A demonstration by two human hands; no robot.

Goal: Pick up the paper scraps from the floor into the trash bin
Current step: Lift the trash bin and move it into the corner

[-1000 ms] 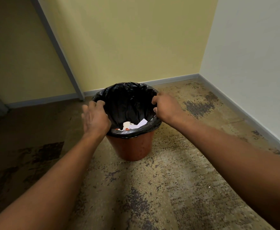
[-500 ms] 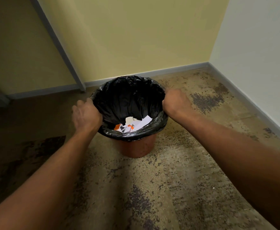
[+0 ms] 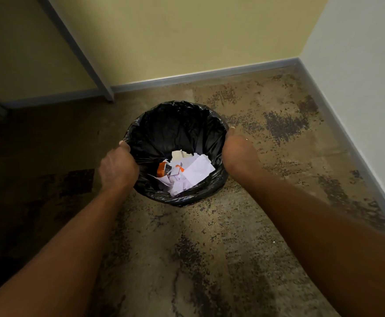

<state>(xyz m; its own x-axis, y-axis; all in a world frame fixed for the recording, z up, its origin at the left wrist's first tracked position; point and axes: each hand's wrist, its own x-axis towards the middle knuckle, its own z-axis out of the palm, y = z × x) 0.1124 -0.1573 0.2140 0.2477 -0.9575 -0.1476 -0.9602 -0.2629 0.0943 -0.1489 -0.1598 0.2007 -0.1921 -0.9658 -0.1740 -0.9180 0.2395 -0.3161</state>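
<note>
Our view has closed in over the bin (image 3: 164, 200); both hands remain at its rim.
To move it well, we keep it level so the scraps (image 3: 187, 172) stay inside. Our left hand (image 3: 118, 168) curls over the left rim, gripping it; our right hand (image 3: 239, 154) wraps the right rim, fingers hidden.

A mottled brown floor (image 3: 209, 259) meets the walls. A black-lined trash bin (image 3: 177, 200) stands on it toward twelve o'clock.
</note>
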